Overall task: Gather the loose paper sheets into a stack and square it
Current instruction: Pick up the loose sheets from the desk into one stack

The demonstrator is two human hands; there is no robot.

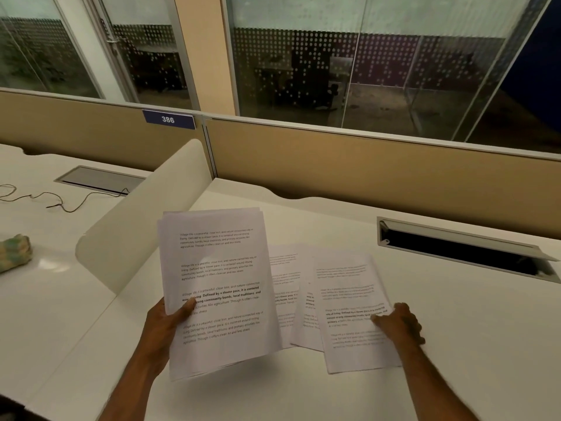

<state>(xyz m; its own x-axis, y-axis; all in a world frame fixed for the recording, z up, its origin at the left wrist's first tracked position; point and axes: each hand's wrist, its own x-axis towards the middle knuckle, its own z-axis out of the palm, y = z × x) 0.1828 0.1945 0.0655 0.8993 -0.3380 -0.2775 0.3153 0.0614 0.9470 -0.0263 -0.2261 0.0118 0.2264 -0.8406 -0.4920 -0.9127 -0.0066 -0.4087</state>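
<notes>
My left hand (165, 325) grips a stack of printed paper sheets (218, 287) by its left edge and holds it raised above the white desk (455, 344), thumb on the top page. The stack's top edges are slightly uneven. Three loose printed sheets lie overlapping on the desk to the right. My right hand (399, 325) pinches the right edge of the nearest loose sheet (353, 317), thumb on top. The middle loose sheet (306, 311) lies under it, and another sheet (283, 268) is partly hidden behind the raised stack.
An open cable tray (461, 250) is set into the desk at the back right. A curved white divider (136, 226) stands to the left. Beyond it lie a black cable (60, 199) and a patterned cloth (13, 252). A tan partition (364, 165) backs the desk.
</notes>
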